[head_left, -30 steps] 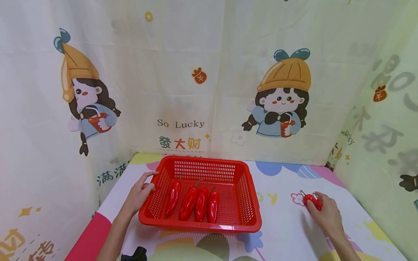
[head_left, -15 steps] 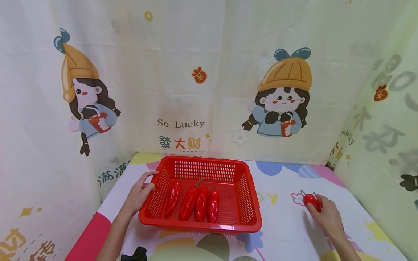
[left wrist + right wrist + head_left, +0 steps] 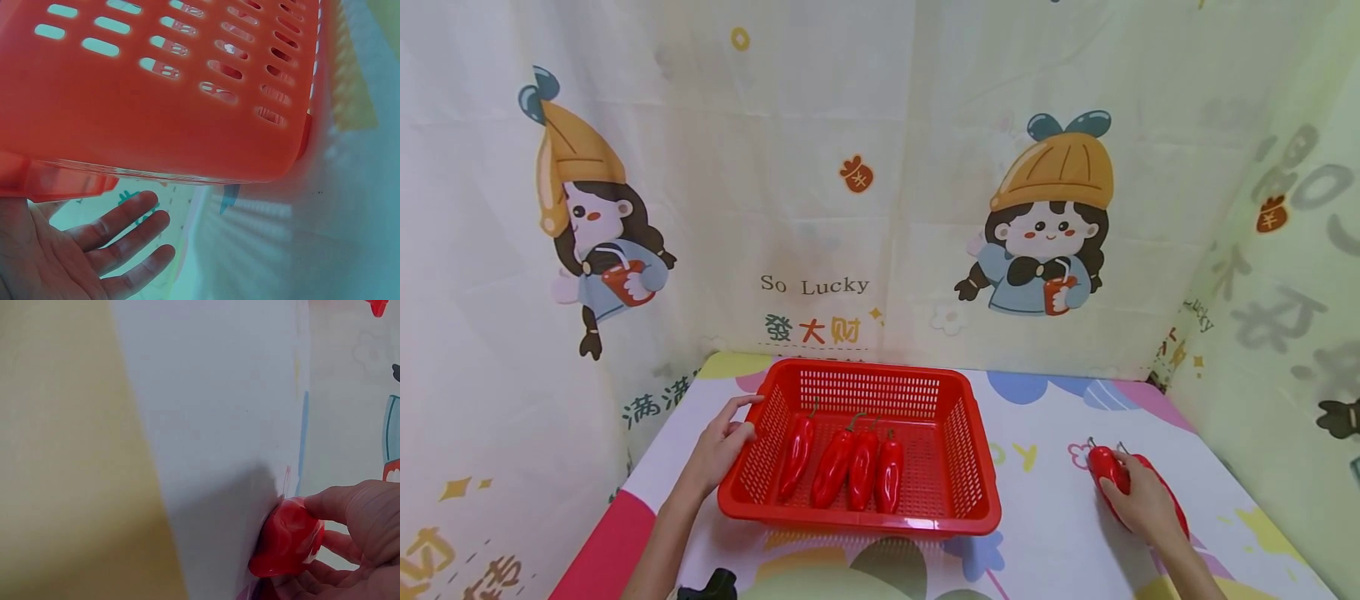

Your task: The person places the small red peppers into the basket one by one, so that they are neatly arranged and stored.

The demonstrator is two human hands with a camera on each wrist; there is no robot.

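My right hand (image 3: 1141, 498) pinches a glossy red chili pepper (image 3: 1108, 468) with a green stem at the table's right side. A second red chili pepper (image 3: 1177, 510) lies beside it, partly covered by that hand. In the right wrist view, thumb and fingers sit around the red pepper (image 3: 289, 537), low over the table. My left hand (image 3: 718, 446) touches the left rim of a red perforated plastic basket (image 3: 880, 523); in the left wrist view, several fingers (image 3: 128, 247) extend nearly straight beneath the rim. Several red chili peppers (image 3: 833, 468) lie side by side in the basket's left half.
A patterned cloth covers the table (image 3: 1045, 417). Printed curtains (image 3: 910, 208) stand close behind and on both sides. A small black object (image 3: 718, 583) shows at the bottom edge, left of centre.
My right hand has shifted slightly, now on the left pepper, and the two peppers have spread apart, with more of the right one showing. The left hand and basket stay put.
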